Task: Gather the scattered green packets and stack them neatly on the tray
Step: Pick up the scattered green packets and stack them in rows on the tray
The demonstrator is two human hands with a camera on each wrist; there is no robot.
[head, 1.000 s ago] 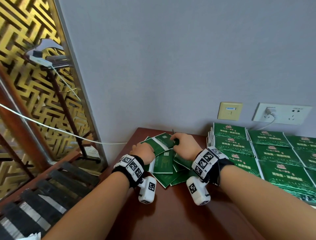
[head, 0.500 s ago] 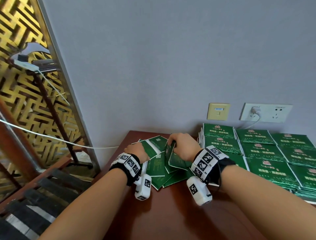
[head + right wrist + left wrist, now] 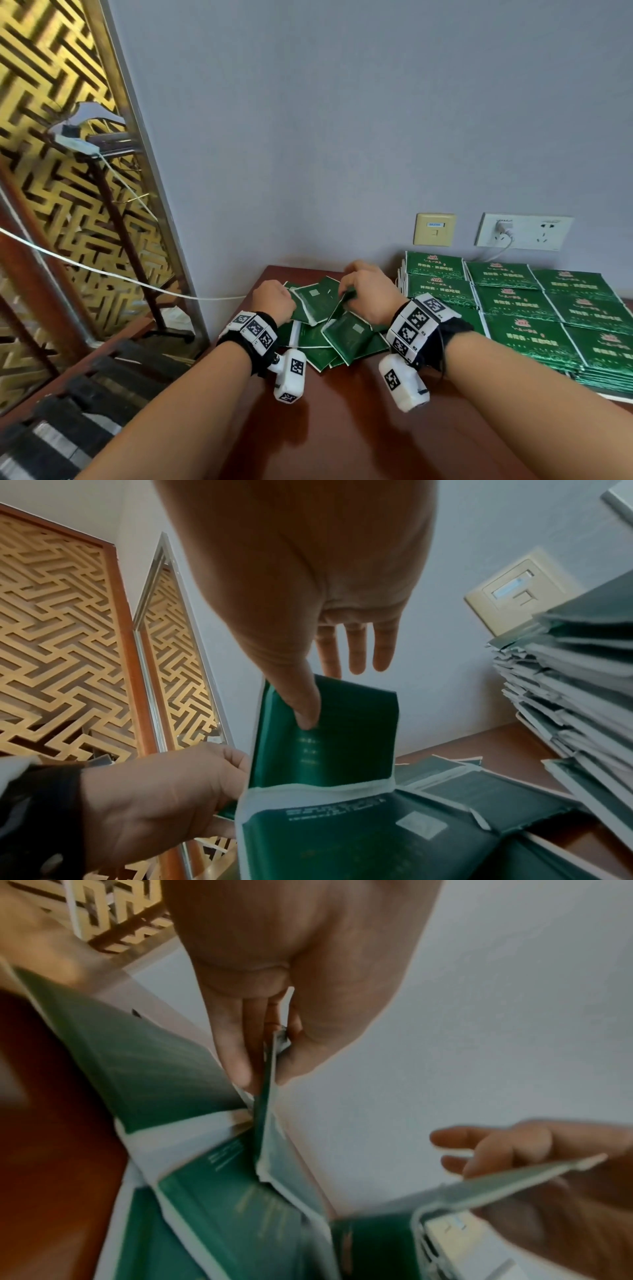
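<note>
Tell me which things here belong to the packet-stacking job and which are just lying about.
Part of the job:
- loose green packets heaped on the table
- lifted packet, pinched by the right hand
- left hand, gripping another packet
- neat packet stacks on the right

Just lying about:
- wall socket with plug
- yellow wall plate
- white cable
- gold lattice screen

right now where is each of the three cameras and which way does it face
Head: worn high, looking down at the loose packets, the stacked packets and the wall; both forearms, left hand and right hand show.
Left wrist: looks along the left palm toward the wall; its fingers pinch a packet.
Right wrist: looks along the right palm; thumb on a raised packet.
Shared: each wrist view also shows the other hand.
</note>
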